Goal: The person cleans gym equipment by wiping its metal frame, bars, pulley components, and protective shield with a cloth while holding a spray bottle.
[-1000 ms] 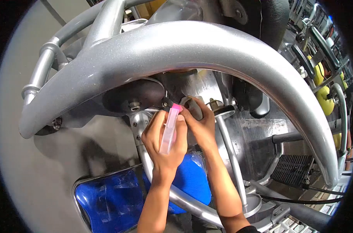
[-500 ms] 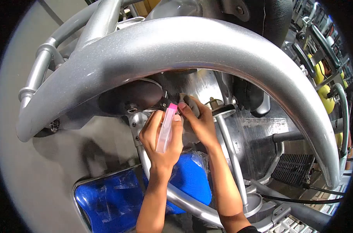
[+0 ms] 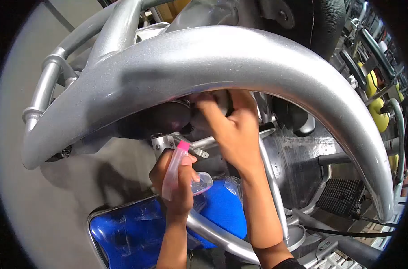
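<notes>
My left hand is closed around a spray bottle with a pink nozzle and a whitish translucent head. Its clear body shows below my fingers, above a blue padded seat. My right hand reaches up beneath the thick curved silver tube, its fingers blurred and partly hidden. It appears closed on a grey cloth, of which only a little shows. Just left of those fingers is a dark rounded part under the tube.
The blue seat has clear plastic film over it. A slim silver post stands to the right of my right forearm. Farther right are a black ribbed pedal and a black cable. Other equipment with yellow parts fills the right edge.
My right hand has moved up under the curved tube. My left hand has drawn down and slightly left with the spray bottle, away from the right hand.
</notes>
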Tool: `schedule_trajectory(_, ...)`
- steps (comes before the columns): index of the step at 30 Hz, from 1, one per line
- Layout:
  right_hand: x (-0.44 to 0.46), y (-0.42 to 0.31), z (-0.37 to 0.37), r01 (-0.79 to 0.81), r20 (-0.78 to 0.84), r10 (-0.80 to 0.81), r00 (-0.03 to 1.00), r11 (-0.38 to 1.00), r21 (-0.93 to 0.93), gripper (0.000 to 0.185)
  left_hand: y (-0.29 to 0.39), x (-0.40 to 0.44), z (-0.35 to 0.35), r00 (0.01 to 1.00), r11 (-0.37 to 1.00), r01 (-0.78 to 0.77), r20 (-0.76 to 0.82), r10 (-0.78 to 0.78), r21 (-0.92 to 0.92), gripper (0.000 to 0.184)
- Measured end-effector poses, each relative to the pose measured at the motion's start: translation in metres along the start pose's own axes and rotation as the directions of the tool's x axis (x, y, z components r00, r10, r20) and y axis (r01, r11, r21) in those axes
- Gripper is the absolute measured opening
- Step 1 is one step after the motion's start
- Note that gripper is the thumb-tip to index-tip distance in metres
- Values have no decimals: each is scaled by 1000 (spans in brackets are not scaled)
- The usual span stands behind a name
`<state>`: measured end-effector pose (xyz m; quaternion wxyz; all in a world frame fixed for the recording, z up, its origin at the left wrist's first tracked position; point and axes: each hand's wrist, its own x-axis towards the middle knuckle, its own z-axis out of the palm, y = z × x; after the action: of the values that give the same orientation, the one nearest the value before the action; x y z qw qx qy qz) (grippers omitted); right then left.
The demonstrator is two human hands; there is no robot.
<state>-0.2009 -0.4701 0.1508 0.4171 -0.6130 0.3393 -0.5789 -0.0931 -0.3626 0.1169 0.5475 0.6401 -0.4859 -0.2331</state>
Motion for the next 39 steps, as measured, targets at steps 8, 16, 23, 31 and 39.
schedule_trajectory(8, -51, 117, -16, -114, 64, 135, 989, 958, -264, 35, 0, 0, -8, 998, 999, -16, 63, 18, -28, 36)
schedule_trajectory(16, -20, 86, -9, -221, 74, 221, 973, 975, 1, 34, -32, -19, 6, 996, 971, 78, 47, -70, -225, 23)
schedule_trajectory(23, -55, 109, 9, -49, -103, 50, 993, 999, 15, 31, -82, -31, 20, 995, 966, 80, 79, -62, -244, 32)
schedule_trajectory(31, -116, 233, -28, -409, -127, 389, 912, 857, -313, 29, -153, -19, 56, 978, 927, 207, 40, -205, -313, 18)
schedule_trajectory(39, -89, 173, -6, -32, -85, 30, 996, 999, -21, 22, -210, 0, 102, 999, 879, 18, -32, -38, -477, 14)
